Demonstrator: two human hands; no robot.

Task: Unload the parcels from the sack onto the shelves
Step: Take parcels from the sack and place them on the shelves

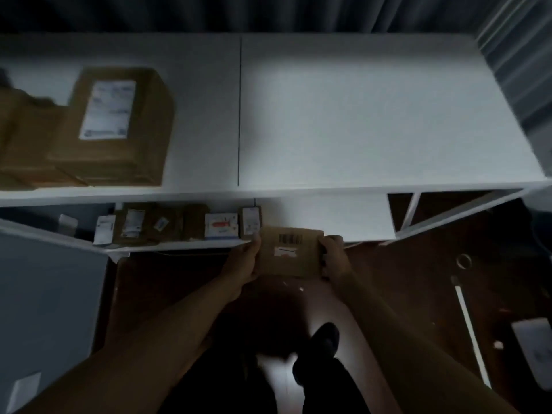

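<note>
I hold a small brown cardboard parcel [289, 252] with a barcode label between both hands, just in front of the lower shelf's [337, 222] front edge. My left hand [243, 262] grips its left side and my right hand [334, 255] grips its right side. A row of several small parcels [179, 224] stands on the lower shelf to the left. A large brown box [116, 127] with a white label lies on the white top shelf [358, 115] at the left. The sack is not in view.
A second brown box [21, 138] sits at the far left of the top shelf. A grey panel [44, 294] stands at the left. Dark floor [418, 279] with a white strip and a pale object lies to the right. My shoe [324, 339] shows below.
</note>
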